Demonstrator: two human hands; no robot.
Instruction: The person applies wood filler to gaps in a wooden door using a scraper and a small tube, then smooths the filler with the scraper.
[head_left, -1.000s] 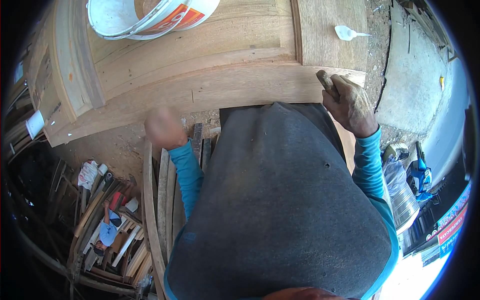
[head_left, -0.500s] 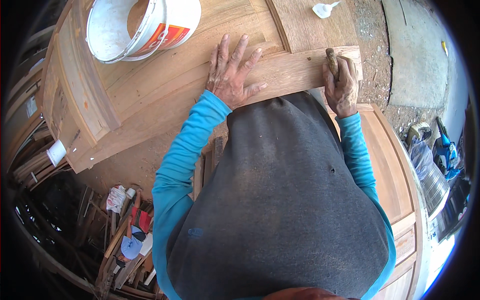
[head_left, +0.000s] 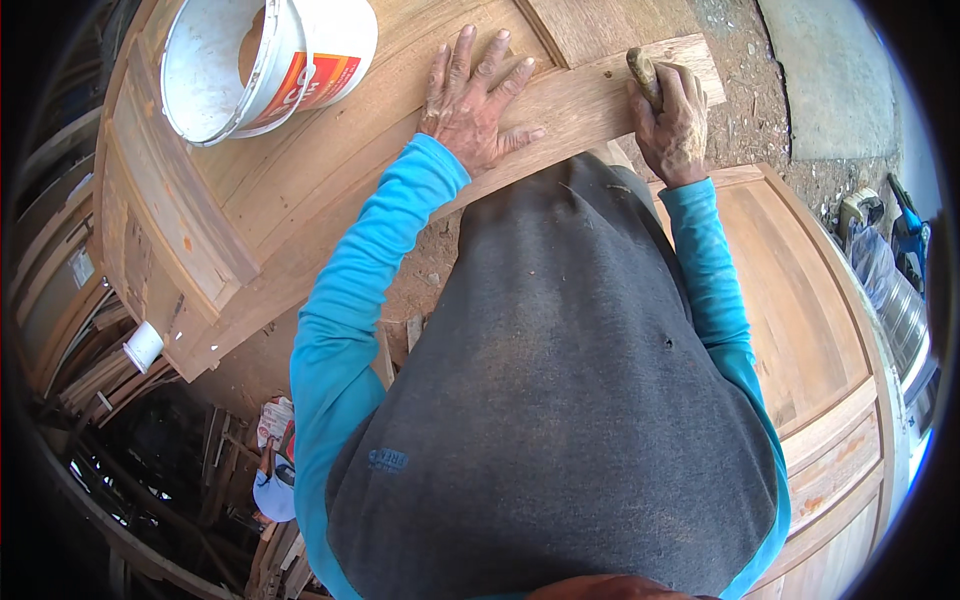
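Observation:
My left hand (head_left: 474,96) lies flat, fingers spread, on a long wooden board (head_left: 590,100) that rests on a large wooden frame piece (head_left: 330,170). My right hand (head_left: 676,122) is closed around a short tool with a rounded wooden handle (head_left: 643,72), held against the board near its right end. Both arms wear bright blue sleeves, and a grey shirt fills the lower middle of the view, hiding what lies under it.
A white plastic bucket (head_left: 262,62) with an orange label lies tilted on the frame at the upper left. Another wooden panel (head_left: 800,300) sits to my right. Timber scraps and clutter (head_left: 270,470) lie on the ground at lower left. Bare dirt lies beyond the board.
My left hand came up from my side and now presses flat on the board. My right hand with the tool settled on the board's right end. The view shifted closer.

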